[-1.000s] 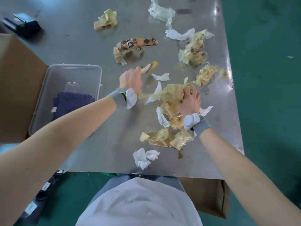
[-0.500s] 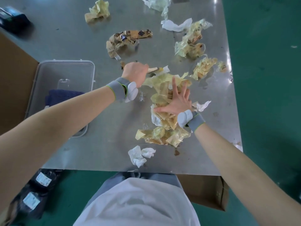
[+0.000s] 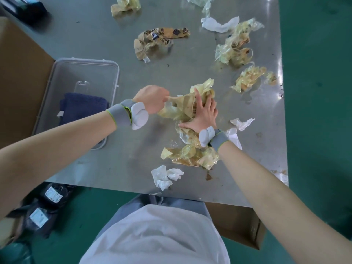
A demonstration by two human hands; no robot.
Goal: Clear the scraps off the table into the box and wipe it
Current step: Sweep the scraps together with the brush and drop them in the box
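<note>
A heap of crumpled yellowish tape scraps (image 3: pixel 185 109) lies in the middle of the steel table (image 3: pixel 106 164). My right hand (image 3: pixel 203 113) lies flat on the heap, fingers spread and straight. My left hand (image 3: pixel 152 99) is curled at the heap's left edge and pinches a scrap. More yellow scraps (image 3: pixel 192 156) lie under my right wrist. White paper wads (image 3: pixel 164 176) lie near the front edge. A large cardboard box (image 3: pixel 21 77) stands at the table's left side.
A clear plastic tub (image 3: pixel 62 77) holds a dark blue cloth (image 3: pixel 82 107) beside the cardboard box. Further scraps lie at the back: printed brown tape (image 3: pixel 158 40), yellow clumps (image 3: pixel 235 48), white paper (image 3: pixel 219 25). Another cardboard box (image 3: pixel 240 225) sits under the table's front edge.
My right hand opened from a fist to a flat spread palm on the heap. My left hand dragged its scrap toward me into the heap.
</note>
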